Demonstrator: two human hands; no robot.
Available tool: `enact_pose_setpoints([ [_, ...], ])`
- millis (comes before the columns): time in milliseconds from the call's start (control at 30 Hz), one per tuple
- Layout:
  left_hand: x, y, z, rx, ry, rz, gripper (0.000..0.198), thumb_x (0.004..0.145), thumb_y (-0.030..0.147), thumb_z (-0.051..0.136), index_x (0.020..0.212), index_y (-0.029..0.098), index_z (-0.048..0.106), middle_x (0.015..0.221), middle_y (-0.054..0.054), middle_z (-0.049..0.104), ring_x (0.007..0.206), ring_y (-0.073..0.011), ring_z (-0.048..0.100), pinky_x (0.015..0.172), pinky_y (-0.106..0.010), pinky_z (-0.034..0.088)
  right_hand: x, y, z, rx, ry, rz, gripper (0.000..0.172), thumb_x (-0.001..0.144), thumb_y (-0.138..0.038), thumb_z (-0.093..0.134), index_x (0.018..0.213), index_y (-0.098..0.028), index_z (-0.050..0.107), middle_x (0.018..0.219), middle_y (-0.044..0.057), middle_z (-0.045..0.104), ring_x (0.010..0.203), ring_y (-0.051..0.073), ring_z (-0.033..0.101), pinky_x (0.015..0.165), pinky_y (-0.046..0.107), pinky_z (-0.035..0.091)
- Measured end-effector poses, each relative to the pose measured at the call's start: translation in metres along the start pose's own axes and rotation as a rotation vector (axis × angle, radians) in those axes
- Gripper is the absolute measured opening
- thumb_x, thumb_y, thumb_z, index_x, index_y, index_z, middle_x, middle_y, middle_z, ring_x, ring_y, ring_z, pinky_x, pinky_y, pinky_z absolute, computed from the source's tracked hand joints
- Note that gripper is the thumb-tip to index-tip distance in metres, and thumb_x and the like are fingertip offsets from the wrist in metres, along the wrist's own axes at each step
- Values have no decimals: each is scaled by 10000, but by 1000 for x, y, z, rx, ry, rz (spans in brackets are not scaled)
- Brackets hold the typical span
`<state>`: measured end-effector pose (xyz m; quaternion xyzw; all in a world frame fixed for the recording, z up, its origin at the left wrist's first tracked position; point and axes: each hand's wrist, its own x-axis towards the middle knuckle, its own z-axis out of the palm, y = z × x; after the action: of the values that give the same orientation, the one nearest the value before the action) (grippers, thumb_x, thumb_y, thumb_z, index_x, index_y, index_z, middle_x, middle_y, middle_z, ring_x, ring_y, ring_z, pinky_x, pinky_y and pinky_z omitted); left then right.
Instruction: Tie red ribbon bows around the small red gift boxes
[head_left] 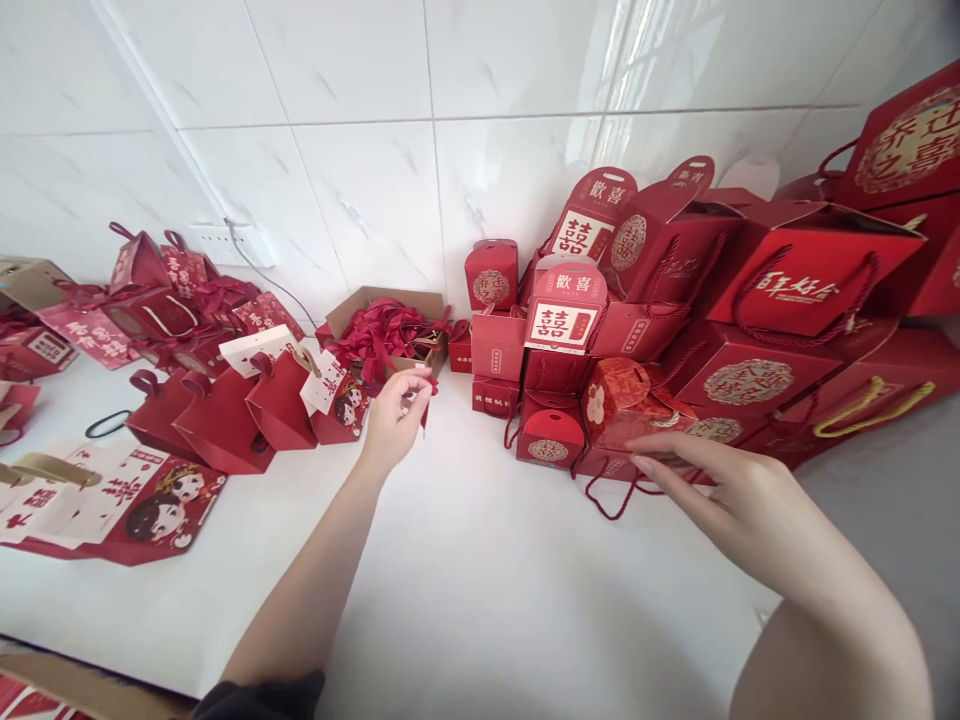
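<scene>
My left hand (394, 415) is closed in a pinch on a short piece of dark red ribbon (426, 405), in front of an open cardboard box (360, 302) heaped with red ribbons (390, 330). On the right, my right hand (720, 495) has its fingers stretched out, thumb and forefinger a little apart. Those fingertips are at the lower front of a small patterned orange-red gift box (619, 405); I cannot tell whether they touch it. Below it a dark red cord handle (611, 505) loops onto the white table (480, 560).
Stacked red gift boxes (746, 380) with cord handles fill the right side against the tiled wall (360, 60). Red peaked boxes (225, 420) stand in a row at left, near cartoon-printed boxes (161, 505). A cable hangs from a socket strip (225, 243).
</scene>
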<state>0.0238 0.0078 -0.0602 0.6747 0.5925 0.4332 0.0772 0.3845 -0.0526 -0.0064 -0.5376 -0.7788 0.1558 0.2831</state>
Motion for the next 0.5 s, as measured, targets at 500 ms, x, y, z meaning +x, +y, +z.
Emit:
enact_pose_setpoints([
  [500,-15,108,-12,-619,-685,-152,495,773,331,724,1209,207,524,1097,-99,687,753,-145,664,703,-299,552,29,-53,53,700,16,-98,184,913,-328,591,984,-222,722,893,54,720,773,181,682,722,305,577],
])
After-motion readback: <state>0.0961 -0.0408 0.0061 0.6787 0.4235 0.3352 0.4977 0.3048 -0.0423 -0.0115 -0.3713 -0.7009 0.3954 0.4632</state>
